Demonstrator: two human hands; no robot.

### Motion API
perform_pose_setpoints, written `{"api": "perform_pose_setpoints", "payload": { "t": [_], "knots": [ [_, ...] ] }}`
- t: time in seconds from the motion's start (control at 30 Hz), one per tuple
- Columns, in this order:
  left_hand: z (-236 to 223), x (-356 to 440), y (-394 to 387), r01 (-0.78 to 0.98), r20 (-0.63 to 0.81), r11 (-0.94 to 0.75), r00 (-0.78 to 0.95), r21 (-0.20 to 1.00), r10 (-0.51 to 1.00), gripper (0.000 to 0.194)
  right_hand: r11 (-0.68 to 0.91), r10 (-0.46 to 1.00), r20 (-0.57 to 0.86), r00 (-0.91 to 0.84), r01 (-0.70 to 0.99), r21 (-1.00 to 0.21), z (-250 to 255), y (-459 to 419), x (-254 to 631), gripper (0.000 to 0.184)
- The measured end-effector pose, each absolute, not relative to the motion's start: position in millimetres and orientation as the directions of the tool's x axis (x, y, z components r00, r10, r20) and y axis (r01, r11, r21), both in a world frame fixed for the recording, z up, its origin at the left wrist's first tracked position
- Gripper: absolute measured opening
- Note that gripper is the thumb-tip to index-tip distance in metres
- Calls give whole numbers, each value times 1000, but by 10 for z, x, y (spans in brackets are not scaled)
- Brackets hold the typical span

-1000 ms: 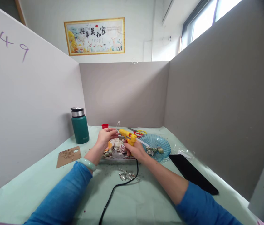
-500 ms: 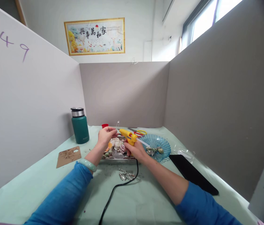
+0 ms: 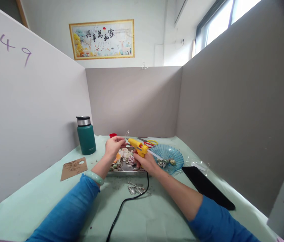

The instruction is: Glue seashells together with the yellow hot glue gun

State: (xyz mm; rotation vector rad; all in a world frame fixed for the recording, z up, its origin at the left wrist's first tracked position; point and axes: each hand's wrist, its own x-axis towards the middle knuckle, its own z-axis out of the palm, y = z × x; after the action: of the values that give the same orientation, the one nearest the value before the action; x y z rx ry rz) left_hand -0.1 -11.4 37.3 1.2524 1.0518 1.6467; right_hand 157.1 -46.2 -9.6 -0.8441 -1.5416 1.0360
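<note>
My right hand (image 3: pixel 144 162) is wrapped round the handle of a yellow glue gun (image 3: pixel 138 147). A white glue stick (image 3: pixel 154 154) juts from its back end, and its nozzle points left. Close to the nozzle, my left hand (image 3: pixel 114 146) is pinched closed, and what its fingertips hold is too small to make out. A thin wire loop (image 3: pixel 127 133) shows just beyond those fingers. Below both hands lies a metal tray (image 3: pixel 127 173) of seashells (image 3: pixel 125 154), partly hidden by them. In front of the tray is a heap of metal clips (image 3: pixel 135 189).
A black cord (image 3: pixel 124 200) runs toward me. Right stand a blue glass plate (image 3: pixel 176 153) with shells, scissors (image 3: pixel 152 142) and a black slab (image 3: pixel 207 186). Left are a green bottle (image 3: pixel 86 139) and a brown board (image 3: pixel 74 168). Grey partitions (image 3: pixel 134 101) enclose the table.
Hardly anything differs. The glue gun's nozzle is a touch further left, close to my left fingertips; both hands keep their places.
</note>
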Motion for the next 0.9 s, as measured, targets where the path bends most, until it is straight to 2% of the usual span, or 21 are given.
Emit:
{"api": "perform_pose_setpoints", "payload": {
  "t": [0.23,0.67,0.9],
  "knots": [
    [386,17,-139,-101,337,-359,-189,928,922,21,357,917,347,-195,17,-934,-124,-421,1553,16],
    [355,57,-93,76,419,-414,-242,907,875,15,375,921,368,-126,32,-927,-160,-369,1568,15],
    [324,20,-42,156,469,-443,-244,883,849,13,360,917,350,-189,21,-933,-148,-389,1565,14]
  ]
}}
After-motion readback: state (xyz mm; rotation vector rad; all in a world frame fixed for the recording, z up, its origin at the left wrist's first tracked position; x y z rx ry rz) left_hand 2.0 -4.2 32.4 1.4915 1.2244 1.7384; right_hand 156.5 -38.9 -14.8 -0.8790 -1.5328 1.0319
